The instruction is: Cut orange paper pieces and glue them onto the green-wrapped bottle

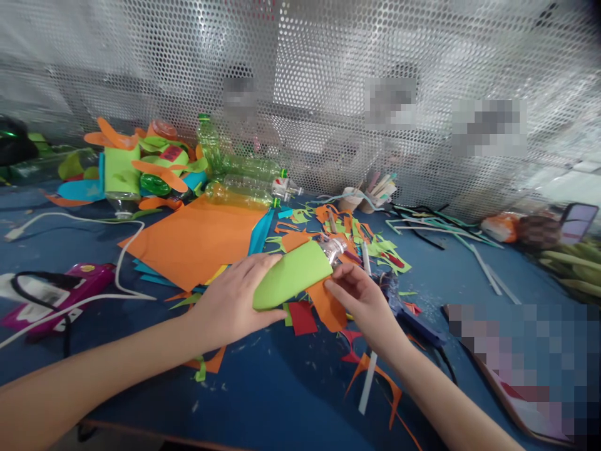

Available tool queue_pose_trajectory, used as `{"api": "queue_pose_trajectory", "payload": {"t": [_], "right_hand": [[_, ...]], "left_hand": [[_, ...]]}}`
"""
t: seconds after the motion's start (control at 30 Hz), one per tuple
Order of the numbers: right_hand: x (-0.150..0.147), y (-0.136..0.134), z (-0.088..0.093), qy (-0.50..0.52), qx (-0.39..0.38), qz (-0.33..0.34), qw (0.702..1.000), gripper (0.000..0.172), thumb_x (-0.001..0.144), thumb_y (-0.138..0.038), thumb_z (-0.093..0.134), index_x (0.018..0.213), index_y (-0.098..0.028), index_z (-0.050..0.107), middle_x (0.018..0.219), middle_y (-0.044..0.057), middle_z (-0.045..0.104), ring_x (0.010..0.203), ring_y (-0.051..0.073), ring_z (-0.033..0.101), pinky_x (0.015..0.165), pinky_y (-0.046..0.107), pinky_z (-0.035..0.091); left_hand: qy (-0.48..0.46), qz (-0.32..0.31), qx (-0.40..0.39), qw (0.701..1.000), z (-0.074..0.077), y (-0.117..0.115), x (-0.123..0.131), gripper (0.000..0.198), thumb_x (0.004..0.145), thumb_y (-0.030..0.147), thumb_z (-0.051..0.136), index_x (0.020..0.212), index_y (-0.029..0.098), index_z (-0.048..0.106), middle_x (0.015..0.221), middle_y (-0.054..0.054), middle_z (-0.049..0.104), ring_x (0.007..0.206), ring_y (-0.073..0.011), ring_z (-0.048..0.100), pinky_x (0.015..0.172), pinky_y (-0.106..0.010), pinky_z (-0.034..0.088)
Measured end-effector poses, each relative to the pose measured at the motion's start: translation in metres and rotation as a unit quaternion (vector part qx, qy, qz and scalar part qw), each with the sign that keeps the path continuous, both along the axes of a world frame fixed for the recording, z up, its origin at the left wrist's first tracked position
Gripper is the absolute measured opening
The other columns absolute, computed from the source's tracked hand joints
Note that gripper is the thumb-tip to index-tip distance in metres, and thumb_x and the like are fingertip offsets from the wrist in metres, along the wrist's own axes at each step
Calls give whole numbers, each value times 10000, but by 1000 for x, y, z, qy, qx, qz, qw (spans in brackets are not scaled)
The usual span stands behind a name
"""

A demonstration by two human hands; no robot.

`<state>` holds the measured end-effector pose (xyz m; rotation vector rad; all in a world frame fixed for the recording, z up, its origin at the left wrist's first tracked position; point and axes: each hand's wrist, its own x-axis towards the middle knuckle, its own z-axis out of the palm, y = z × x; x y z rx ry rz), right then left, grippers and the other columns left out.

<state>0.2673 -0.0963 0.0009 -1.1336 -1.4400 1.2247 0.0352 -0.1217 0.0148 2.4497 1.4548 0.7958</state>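
A small plastic bottle wrapped in a light green sheet [293,275] is tilted above the table, its clear neck [333,248] pointing right. My left hand [237,291] is closed around its lower end. Close to the neck, my right hand [357,293] pinches the edge of a rounded orange piece [328,308], which lies against the underside of the bottle. Whether that piece is joined to the bottle is hidden. A blue glue gun [420,326] lies just right of my right hand. Red, green and orange scraps [302,317] are spread beneath both hands.
Orange sheets [197,232] are stacked on the blue table at left. Behind them are decorated bottles [122,172] and plain plastic bottles [244,188]. A magenta box [84,282] and white cable [126,250] lie left; cups [350,199] and a phone [578,222] stand farther back.
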Motion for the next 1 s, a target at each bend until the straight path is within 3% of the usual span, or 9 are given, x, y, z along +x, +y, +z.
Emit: {"api": "queue_pose_trajectory", "payload": {"t": [0.13,0.23,0.37,0.47,0.6,0.73,0.9,1.0], "right_hand": [[4,2,1,37,-12,25,999,174,764,-322,631,819,-242,486,789,-30,467,736,108,468,676,222,393],[5,2,3,42,-23,28,998,184,752,-326,650,828,-241,506,770,-34,468,717,103,460,648,212,384],[3,0,7,49,-23,18,998,224,717,-345,682,826,-238,519,753,-35,478,705,103,466,650,216,391],[3,-1,8,50,-30,26,998,240,709,-362,687,835,-238,525,759,-26,497,708,112,486,644,223,406],[4,0,6,76,-50,32,995,243,704,-346,700,846,-242,532,766,-25,520,717,111,514,664,228,424],[3,1,3,92,-70,14,993,262,671,-362,724,831,-238,558,793,-11,576,765,133,557,717,258,448],[2,2,1,110,-102,0,989,268,644,-374,742,805,-227,587,789,-16,614,780,129,575,739,251,438],[3,2,1,122,-119,-5,985,292,632,-368,750,798,-216,565,778,-16,601,750,126,563,689,241,433]], "left_hand": [[-112,-46,-123,985,10,0,-2,543,761,477,575,1215,246,387,1264,-98,472,1122,-274,475,940,-437,399],[-244,-82,-224,940,10,5,-4,307,856,427,448,1096,235,443,1139,-78,525,1016,-211,536,862,-360,450],[-377,-35,-286,880,3,19,-3,230,856,417,455,975,220,453,981,-50,557,892,-182,562,762,-329,473],[-435,-40,-311,844,2,26,0,291,827,343,528,1073,246,405,970,-38,570,887,-182,577,755,-329,482],[-475,-103,-329,810,7,29,4,592,822,255,548,1308,349,222,1167,-51,544,993,-207,574,820,-356,487],[-494,-122,-343,790,8,28,7,635,827,242,538,1344,388,200,1280,-48,481,1073,-242,540,850,-388,485],[-503,-117,-352,781,7,30,10,591,804,228,565,1313,362,296,979,-27,570,892,-191,583,713,-300,509],[-515,-103,-339,780,8,32,12,568,780,205,593,1276,346,354,726,30,508,643,-110,542,568,-215,468]]}}
